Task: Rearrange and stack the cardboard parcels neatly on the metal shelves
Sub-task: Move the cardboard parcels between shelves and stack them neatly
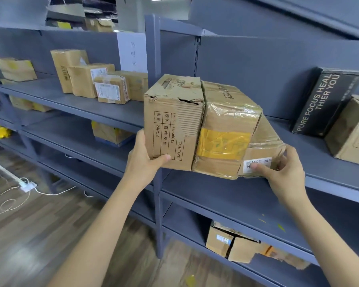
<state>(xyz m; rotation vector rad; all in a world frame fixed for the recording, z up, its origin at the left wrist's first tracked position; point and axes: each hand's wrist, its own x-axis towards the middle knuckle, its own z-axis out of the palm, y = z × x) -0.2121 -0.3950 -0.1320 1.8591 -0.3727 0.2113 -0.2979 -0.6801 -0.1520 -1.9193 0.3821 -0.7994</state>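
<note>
- Both hands are clamped on a row of three parcels pressed side by side: the left hand (142,160) is curled round the outer lower edge of the torn box (172,123), thumb laid across its printed face, and the right hand (282,170) pinches the small labelled box (261,160) at the far end, thumb on its white label, fingers wrapped round its side.
- Between these two, the taped box (226,131), with its yellow band, is held only by squeeze from either side; neither hand touches it.
- Relative to the upright post (153,59), the row is held in front of it and to its right, partly over the front lip of the right-hand shelf (330,162); whether any base rests on that shelf cannot be told.
- The row's long axis runs left to right, roughly along the shelf edge, tilted so that the right end sits lower.
- The left end hangs in the air before the post, so the weight there is judged to be borne wholly by the left hand.
- Open shelf lies behind and right of the row, between it and the black box (327,100); the right hand is nearer to it.
- A push backward and rightward, with the squeeze kept, is judged to be what setting down calls for; if pressure is eased, the middle box could drop.
</note>
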